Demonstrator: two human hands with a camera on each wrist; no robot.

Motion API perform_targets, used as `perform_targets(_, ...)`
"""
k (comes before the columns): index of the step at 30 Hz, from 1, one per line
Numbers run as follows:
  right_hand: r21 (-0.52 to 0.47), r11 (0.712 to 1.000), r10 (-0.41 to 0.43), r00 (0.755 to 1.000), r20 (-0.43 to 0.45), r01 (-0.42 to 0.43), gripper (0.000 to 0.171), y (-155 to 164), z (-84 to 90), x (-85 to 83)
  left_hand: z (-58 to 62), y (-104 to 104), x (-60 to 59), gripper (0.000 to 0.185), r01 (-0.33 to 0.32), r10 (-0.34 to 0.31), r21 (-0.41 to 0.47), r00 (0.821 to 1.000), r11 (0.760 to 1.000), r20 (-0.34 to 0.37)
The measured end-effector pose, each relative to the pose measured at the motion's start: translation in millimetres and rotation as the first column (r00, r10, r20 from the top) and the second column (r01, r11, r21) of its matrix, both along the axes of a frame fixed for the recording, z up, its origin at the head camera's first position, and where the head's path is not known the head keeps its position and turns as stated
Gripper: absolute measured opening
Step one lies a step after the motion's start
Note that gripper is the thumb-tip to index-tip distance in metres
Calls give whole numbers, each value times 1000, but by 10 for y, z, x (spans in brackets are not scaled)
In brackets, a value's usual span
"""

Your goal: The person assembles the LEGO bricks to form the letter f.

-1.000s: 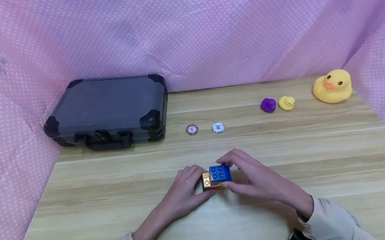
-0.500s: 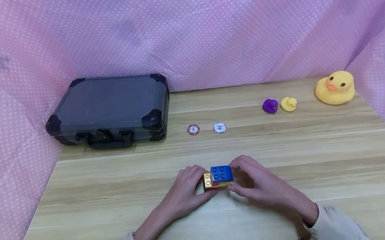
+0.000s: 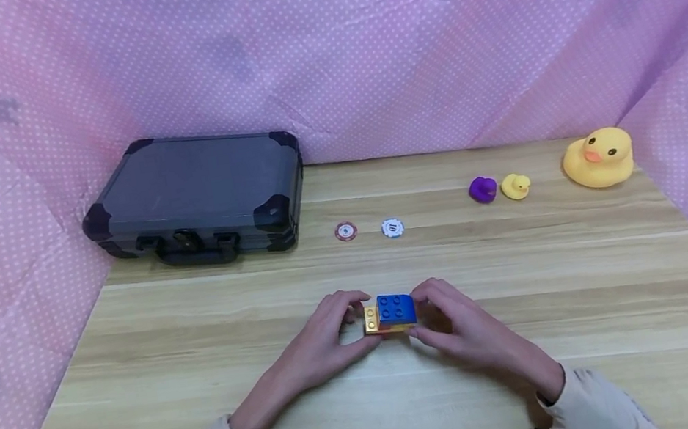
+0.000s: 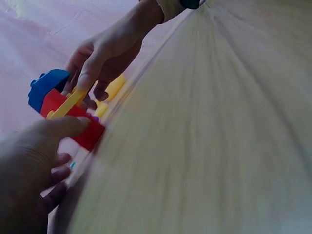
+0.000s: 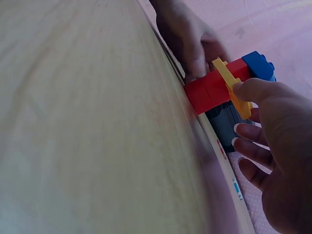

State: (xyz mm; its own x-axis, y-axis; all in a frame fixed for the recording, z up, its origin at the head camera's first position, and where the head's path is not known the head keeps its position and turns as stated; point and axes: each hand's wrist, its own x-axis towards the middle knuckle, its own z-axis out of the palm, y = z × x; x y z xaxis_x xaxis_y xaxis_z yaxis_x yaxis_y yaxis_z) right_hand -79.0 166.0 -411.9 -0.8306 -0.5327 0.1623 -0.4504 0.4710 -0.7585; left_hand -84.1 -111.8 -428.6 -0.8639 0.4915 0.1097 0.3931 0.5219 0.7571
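A small block stack stands on the wooden table, near the front middle. It has a blue brick on top, a thin yellow plate below it and red bricks at the bottom. My left hand pinches the stack from the left, its thumb on the red brick in the left wrist view. On the stack's right side, my right hand holds it between thumb and fingers. The right wrist view shows that thumb on the yellow plate, beside the red bricks and blue brick.
A dark hard case lies at the back left. Two poker chips lie behind the stack. A purple duck, a small yellow duck and a large yellow duck stand at the back right. Pink dotted cloth walls the table.
My right fingers have drawn back from the far top of the blue brick to the stack's right side. The left fingers have closed in a little. The stack has stayed in place.
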Motion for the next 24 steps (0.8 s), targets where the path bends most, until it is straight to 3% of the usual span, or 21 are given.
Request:
perform_targets(8, -6, 1000, -2, 1000, -21, 2, 37, -23, -8, -8, 51, -108, 0, 39, 35, -26, 99, 996, 994, -84)
perform_targets(24, -55, 999, -1, 1000, 10, 2, 34, -16, -33, -33, 53, -82, -17, 29, 22, -12, 133, 997, 991, -78)
